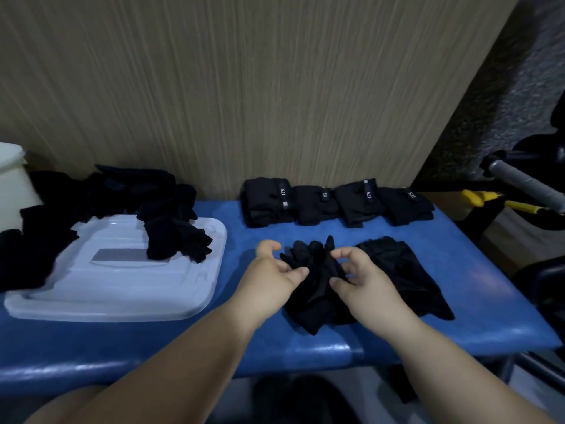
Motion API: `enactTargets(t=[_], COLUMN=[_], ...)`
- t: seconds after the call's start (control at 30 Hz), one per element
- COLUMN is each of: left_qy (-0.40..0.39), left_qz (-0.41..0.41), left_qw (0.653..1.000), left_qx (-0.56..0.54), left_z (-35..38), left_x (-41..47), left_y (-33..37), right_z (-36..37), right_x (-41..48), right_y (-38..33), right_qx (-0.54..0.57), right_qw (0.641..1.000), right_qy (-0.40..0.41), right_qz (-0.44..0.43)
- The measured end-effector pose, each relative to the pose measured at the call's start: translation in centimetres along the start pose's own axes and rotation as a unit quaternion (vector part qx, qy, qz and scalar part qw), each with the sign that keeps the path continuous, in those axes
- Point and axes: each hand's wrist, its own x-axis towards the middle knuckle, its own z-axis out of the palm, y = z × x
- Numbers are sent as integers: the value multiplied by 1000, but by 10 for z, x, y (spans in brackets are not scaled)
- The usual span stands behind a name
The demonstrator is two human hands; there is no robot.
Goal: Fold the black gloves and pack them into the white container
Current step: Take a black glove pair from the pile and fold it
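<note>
On tabletop (pixel 336 341) centre: left hand (pixel 272 270), right hand (pixel 360 272) pinch glove (pixel 315 286).
Done: four folded gloves (pixel 333 201).
Remaining: unfolded heap (pixel 122 194), packing.

A blue padded bench (pixel 458 270) stands against a wood-grain wall panel (pixel 244 87) in dim light.

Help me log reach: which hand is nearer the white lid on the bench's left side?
Left. The left hand sits just right of the lid, at the left edge of the glove; the right hand is farther right, across that glove.
</note>
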Motion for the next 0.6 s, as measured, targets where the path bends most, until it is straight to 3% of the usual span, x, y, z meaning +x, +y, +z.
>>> enactTargets(t=[0.13, 0.27, 0.4, 0.6], left_qy=[7, 43, 62, 62], left_qz=[-36, -17, 15, 80], left_qw=[988, 980, 985, 994], left_qx=[-147, -194, -162, 43], left_z=[1, -3, -5, -8], left_x=[1, 5, 7, 3], left_y=[3, 2, -2, -10], right_z=[1, 2, -1, 3], right_x=[2, 4, 2, -11], right_y=[-2, -2, -7, -9], right_qx=[42, 30, 0, -138], right_qw=[999, 1000, 1000, 990], right_qy=[-1, 1, 4, -19], right_qz=[-7, -8, -19, -7])
